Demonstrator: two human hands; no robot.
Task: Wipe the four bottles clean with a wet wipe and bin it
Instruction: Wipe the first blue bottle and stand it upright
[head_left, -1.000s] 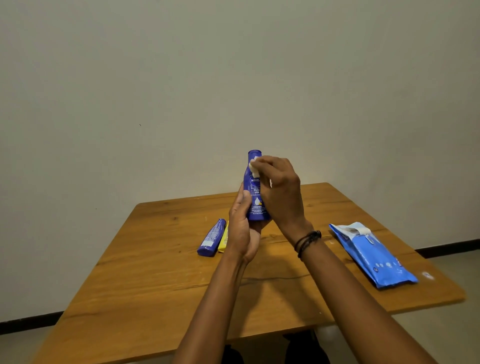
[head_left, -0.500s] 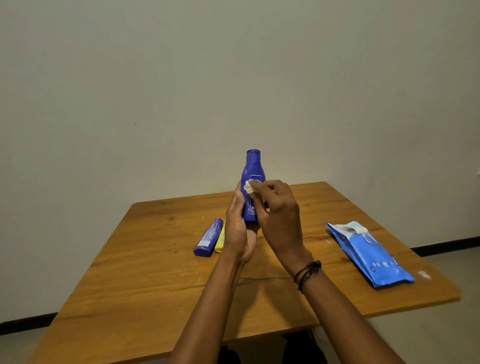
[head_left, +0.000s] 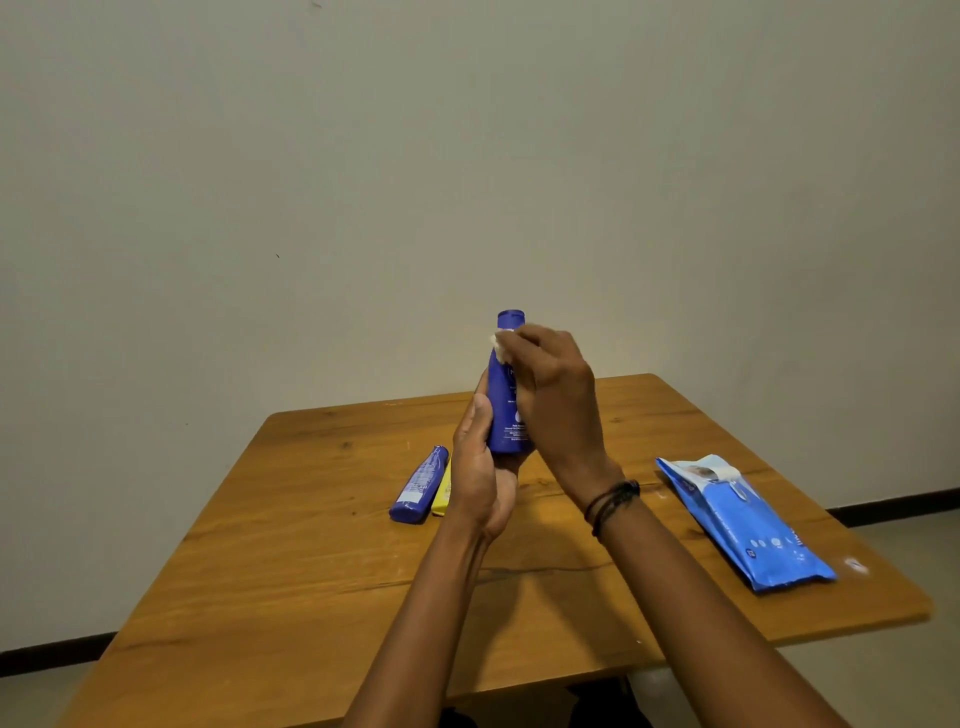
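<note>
My left hand (head_left: 480, 467) grips the base of a dark blue lotion bottle (head_left: 505, 400) and holds it upright above the wooden table (head_left: 311, 571). My right hand (head_left: 556, 400) pinches a small white wet wipe (head_left: 500, 347) against the bottle's neck, just below the cap. On the table to the left lies a second blue bottle (head_left: 420, 486). A yellow bottle (head_left: 443, 491) lies beside it, mostly hidden behind my left hand. I see no other bottle.
A blue pack of wet wipes (head_left: 743, 522) with its flap peeled open lies on the table's right side. A pale wall stands behind the table. Grey floor shows at the lower right. No bin is in view.
My right hand slid the wipe down to the bottle's middle, then back up to the neck. The bottle stays upright in my left hand.
</note>
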